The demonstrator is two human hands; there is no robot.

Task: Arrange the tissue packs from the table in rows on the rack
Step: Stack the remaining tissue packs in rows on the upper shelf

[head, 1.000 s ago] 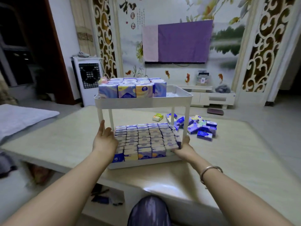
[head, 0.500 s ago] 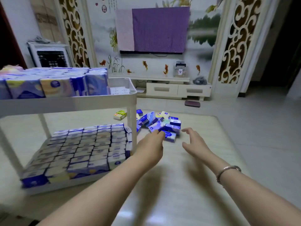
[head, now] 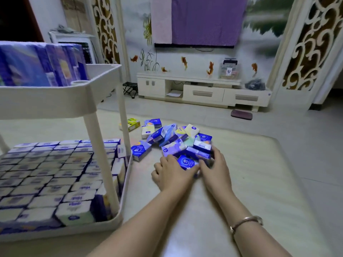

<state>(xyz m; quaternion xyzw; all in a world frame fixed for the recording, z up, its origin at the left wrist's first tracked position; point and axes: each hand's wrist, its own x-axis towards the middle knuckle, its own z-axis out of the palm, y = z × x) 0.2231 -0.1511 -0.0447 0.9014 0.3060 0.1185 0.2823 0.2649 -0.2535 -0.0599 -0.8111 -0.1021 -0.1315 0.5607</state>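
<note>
A loose heap of blue and pastel tissue packs (head: 174, 138) lies on the table right of the white two-tier rack (head: 89, 101). My left hand (head: 172, 173) and my right hand (head: 216, 167) meet at the near edge of the heap, both closed around a blue pack (head: 186, 161) with more packs stacked behind it. The rack's lower tier (head: 55, 179) holds tight rows of upright packs. Its upper tier carries a block of packs (head: 42, 64) on its left part.
A single blue pack (head: 140, 150) rests against the rack's right rim. A yellow-green pack (head: 130, 124) lies apart behind the heap. The table's far edge runs just beyond the heap; a TV cabinet (head: 204, 89) stands across the floor.
Both hands left the rack's sides, moved right across the table and closed on packs at the near edge of the heap. My view swung right with them.
</note>
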